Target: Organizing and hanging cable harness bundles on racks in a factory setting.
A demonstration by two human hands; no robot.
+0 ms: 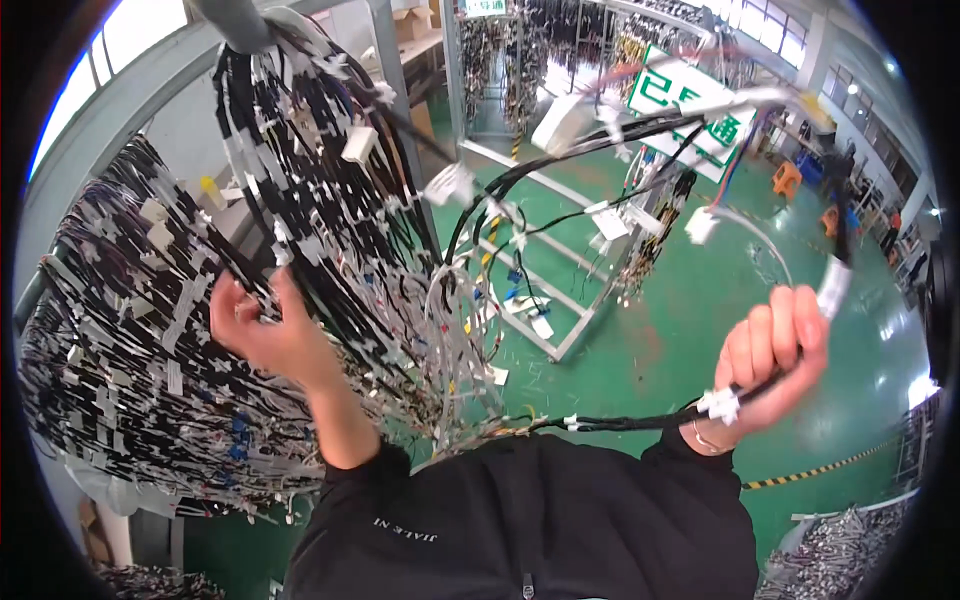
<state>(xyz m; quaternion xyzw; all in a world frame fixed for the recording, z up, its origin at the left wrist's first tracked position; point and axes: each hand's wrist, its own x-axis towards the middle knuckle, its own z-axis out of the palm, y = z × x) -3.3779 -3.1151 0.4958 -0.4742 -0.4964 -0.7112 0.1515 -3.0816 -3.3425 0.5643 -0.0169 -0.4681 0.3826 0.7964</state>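
My right hand [772,352] is closed around a black wire harness [630,424], out to the right. From this fist the harness loops up and back over to the left, and another length runs low across my front. White connectors hang from the loop, one a small white plug [703,225] on coloured wires. My left hand [268,328] is raised at a thick hanging bundle of black wire harnesses [310,170]. Its thumb and fingers are curled but apart, beside the wires, with nothing plainly gripped. Some fingertips are hidden among the cables.
More harnesses hang densely from a grey metal rack [110,170] on the left. Ahead, a metal frame [560,350] stands on the green floor [640,350], carrying a white sign with green characters [680,100]. Orange stools [786,180] stand far right; more harnesses [840,550] lie lower right.
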